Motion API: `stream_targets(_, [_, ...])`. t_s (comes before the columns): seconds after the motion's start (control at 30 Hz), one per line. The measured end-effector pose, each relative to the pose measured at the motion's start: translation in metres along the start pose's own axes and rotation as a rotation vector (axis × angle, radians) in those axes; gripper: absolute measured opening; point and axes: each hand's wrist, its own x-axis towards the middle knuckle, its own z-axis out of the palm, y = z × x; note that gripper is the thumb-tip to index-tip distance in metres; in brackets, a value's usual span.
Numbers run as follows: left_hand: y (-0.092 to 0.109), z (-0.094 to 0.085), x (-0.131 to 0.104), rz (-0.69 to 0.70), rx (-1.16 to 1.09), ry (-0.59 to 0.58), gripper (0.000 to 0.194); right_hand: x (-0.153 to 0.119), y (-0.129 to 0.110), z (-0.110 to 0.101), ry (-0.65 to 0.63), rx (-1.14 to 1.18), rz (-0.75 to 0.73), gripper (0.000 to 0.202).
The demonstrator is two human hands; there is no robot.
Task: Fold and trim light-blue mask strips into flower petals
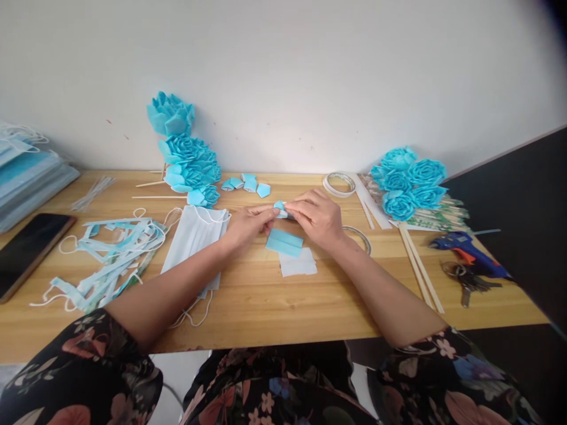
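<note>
Between my two hands, over the middle of the table, is a small folded piece of blue mask fabric (279,206). My left hand (250,227) pinches it from the left, thumb and fingers pressed together. From the right, my right hand (318,218) grips its other side with curled fingers. Just below lie a flat blue fabric piece (284,242) with a crease along it and a whitish fabric piece (298,262). Behind my hands several folded blue petals (249,182) rest on the wood. A stack of face masks (190,242) lies partly under my left forearm.
Blue fabric flowers on sticks (190,159) lie at the back left, and more flowers (410,180) at the back right. Tape rolls (339,184), a glue gun (469,251), keys (469,280), fabric scraps (110,254) and a phone (33,251) surround my arms.
</note>
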Motion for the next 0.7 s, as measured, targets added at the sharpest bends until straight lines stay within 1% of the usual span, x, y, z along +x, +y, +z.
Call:
stream_targets(0.1, [0.0010,-0.0021,0.0008,0.029,0.016,-0.009,0.039,0.0014,-0.0007,-0.0020,-0.020,0.019,0.008,0.025])
stream_targets(0.2, [0.0005,-0.0038,0.0021,0.014,-0.011,0.028,0.035,0.0026,-0.0016,-0.0042,-0.059,0.035,0.035,0.023])
stream_targets(0.27, [-0.0004,-0.0043,0.0028,0.007,-0.011,0.033,0.035,0.0034,-0.0027,-0.0059,-0.051,0.091,0.060,0.028])
stream_targets(0.33, [-0.0012,-0.0043,0.0032,0.011,0.003,0.007,0.037,0.0041,-0.0042,-0.0077,-0.012,0.192,0.130,0.035])
stream_targets(0.4, [-0.0012,-0.0037,0.0030,0.017,-0.001,-0.016,0.038,0.0046,-0.0059,-0.0089,0.009,0.315,0.255,0.039])
stream_targets(0.5, [0.0003,-0.0024,0.0023,0.032,-0.014,-0.004,0.038,0.0043,-0.0073,-0.0076,-0.047,0.469,0.423,0.042])
stream_targets(0.6, [0.0022,-0.0011,0.0014,0.059,0.032,0.025,0.038,0.0027,-0.0075,-0.0031,-0.120,0.582,0.468,0.040])
stream_targets(0.7, [0.0029,-0.0001,0.0009,0.081,0.066,0.044,0.036,0.0018,-0.0088,0.0005,-0.158,0.630,0.479,0.040])
